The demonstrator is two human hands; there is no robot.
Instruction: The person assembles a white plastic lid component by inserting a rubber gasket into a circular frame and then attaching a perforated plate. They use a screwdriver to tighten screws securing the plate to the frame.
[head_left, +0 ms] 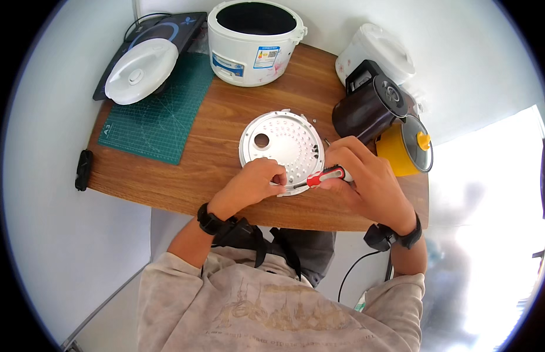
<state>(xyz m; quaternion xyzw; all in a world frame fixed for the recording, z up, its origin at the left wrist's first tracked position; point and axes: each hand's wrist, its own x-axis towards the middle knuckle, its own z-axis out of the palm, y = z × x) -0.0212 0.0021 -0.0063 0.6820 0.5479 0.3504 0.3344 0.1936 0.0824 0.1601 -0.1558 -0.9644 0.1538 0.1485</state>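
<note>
A round rice cooker lid (pixel 292 142) lies on the table in front of me, its silver dimpled inner plate facing up inside a white rim. A round hole and a small dark fitting show in the plate. My right hand (pixel 363 179) is wrapped round a red and grey screwdriver (pixel 328 175). Its shaft slants left to the near edge of the lid. My left hand (pixel 259 180) pinches that same near rim, fingers curled close to the screwdriver's tip. Whether a small part is also between those fingers is hidden.
At the back stands a white rice cooker body (pixel 255 56). A white lid (pixel 141 71) rests over a black induction cooktop (pixel 178 29) and green cutting mat (pixel 161 126). Right: dark kettle (pixel 366 108), yellow pot (pixel 398 149), white appliance (pixel 378 53). A black object (pixel 83 170) sits at the left edge.
</note>
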